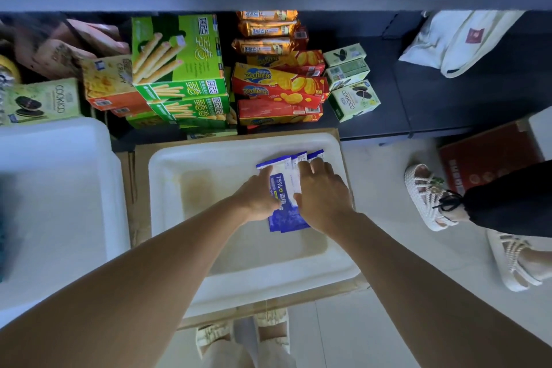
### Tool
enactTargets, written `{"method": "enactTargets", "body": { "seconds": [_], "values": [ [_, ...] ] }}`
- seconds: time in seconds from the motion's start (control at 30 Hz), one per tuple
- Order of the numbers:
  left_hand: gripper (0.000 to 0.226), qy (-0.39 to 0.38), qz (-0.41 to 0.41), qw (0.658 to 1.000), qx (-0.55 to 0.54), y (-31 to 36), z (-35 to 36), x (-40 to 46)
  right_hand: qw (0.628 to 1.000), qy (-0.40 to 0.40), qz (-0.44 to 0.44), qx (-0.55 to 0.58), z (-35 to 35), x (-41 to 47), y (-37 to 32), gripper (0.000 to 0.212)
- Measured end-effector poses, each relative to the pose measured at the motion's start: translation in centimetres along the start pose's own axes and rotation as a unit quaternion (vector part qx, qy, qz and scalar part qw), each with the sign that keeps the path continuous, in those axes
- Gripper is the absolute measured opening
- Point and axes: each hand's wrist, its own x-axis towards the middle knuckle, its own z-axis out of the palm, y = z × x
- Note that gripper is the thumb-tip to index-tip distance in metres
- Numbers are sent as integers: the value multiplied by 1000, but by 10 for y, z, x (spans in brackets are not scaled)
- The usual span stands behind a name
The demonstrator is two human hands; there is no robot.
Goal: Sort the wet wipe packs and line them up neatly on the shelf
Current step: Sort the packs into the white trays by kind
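A small stack of blue and white wet wipe packs [286, 185] lies inside a white plastic bin [209, 158] on the floor. My left hand [259, 197] grips the stack's left side, fingers curled at its edge. My right hand [324, 199] holds the right side, fingers spread over the top packs. The dark shelf [433, 104] lies beyond the bin, its right part bare.
Green, red and orange biscuit boxes [179, 69] crowd the shelf's left and middle. A white cloth bag [460, 39] lies at the shelf's back right. A second white bin [53, 203] stands at left. Another person's sandalled feet [433, 197] stand at right, beside a red box [490, 155].
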Motion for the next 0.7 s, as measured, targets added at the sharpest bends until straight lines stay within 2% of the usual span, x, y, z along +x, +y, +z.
{"method": "enactTargets", "body": {
  "seconds": [0.1, 0.37, 0.53, 0.7],
  "values": [
    [58, 58, 32, 995, 75, 20, -26, -32, 999, 12, -32, -33, -42, -15, -6, 57],
    [31, 163, 79, 969, 169, 80, -127, -152, 992, 87, -64, -69, -191, -67, -34, 52],
    [28, 241, 119, 936, 229, 139, -198, -246, 981, 151, -95, -78, -303, -106, -59, 42],
    [29, 305, 156, 901, 267, 194, -256, -336, 964, 223, -117, -85, -404, -149, -86, 43]
  ]
}}
